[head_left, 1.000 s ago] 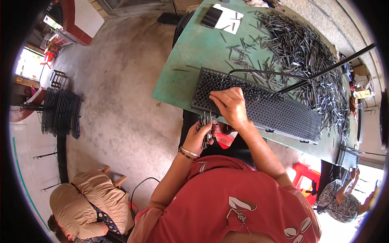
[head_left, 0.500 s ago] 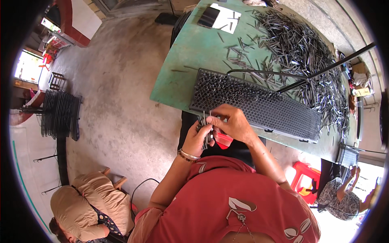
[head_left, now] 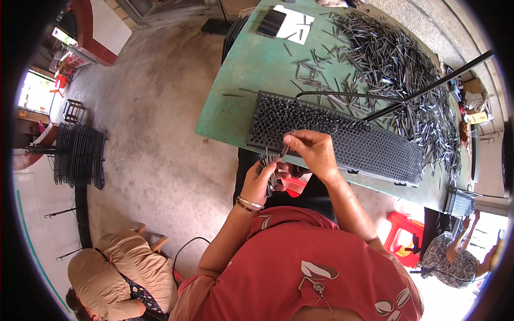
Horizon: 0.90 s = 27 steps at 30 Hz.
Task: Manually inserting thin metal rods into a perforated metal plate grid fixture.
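My left hand (head_left: pixel 256 183) is wrapped round a bundle of thin dark metal rods (head_left: pixel 269 184), whose ends stick out past the thumb. Just to its right, my right hand (head_left: pixel 317 155) pinches a single slim rod (head_left: pixel 284 151) between thumb and fingertips. That rod is at the near edge of a long black tray (head_left: pixel 375 152) full of round holes. Rods crowd the tray's left part, while the holes toward its right end look unfilled. My right fingertips cover a little of the tray's near edge.
A large pile of loose rods (head_left: pixel 396 69) covers the right of the green table (head_left: pixel 241 69). A black metal bar (head_left: pixel 444 85) crosses above it. A phone (head_left: pixel 271 23) lies on white paper at the back. Other people (head_left: pixel 120 267) are at the lower left and lower right.
My right hand has moved up and slightly right, away from the bundle, to the tray's near edge with a rod in its fingers. My left hand has stayed almost in place.
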{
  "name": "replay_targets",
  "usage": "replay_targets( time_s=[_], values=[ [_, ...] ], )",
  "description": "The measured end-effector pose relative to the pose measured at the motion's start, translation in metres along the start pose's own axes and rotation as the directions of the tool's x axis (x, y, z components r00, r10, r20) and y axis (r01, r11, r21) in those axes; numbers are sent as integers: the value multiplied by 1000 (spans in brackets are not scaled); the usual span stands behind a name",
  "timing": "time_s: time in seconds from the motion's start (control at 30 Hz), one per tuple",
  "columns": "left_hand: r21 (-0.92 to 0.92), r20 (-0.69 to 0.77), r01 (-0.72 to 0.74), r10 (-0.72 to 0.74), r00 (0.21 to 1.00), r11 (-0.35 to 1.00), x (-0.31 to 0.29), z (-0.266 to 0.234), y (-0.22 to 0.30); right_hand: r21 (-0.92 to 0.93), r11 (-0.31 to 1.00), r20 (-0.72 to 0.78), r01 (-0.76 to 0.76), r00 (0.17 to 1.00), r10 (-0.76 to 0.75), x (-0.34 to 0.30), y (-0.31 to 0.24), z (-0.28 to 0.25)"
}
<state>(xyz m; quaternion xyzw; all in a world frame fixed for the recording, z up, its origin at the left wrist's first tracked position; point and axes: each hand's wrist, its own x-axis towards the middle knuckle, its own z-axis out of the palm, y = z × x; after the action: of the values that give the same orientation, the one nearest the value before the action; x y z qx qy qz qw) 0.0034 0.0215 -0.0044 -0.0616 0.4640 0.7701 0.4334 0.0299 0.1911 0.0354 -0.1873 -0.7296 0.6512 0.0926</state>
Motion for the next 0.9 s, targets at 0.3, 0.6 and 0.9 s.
replay_targets(
  time_s=[0.3, 0.6, 0.9],
  values=[
    [67, -2, 11, -11, 1000, 998, -3, -3, -3, -224, 930, -73, 291, 947, -314, 20, 8, 10],
    [61, 2, 17, -17, 1000, 998, -2, -7, -2, -311, 894, -90, 323, 926, -366, 11, 6, 19],
    [68, 5, 38, -38, 999, 997, -6, -5, -1, -313, 904, -201, 292, 909, -364, 8, 20, 25]
  ],
)
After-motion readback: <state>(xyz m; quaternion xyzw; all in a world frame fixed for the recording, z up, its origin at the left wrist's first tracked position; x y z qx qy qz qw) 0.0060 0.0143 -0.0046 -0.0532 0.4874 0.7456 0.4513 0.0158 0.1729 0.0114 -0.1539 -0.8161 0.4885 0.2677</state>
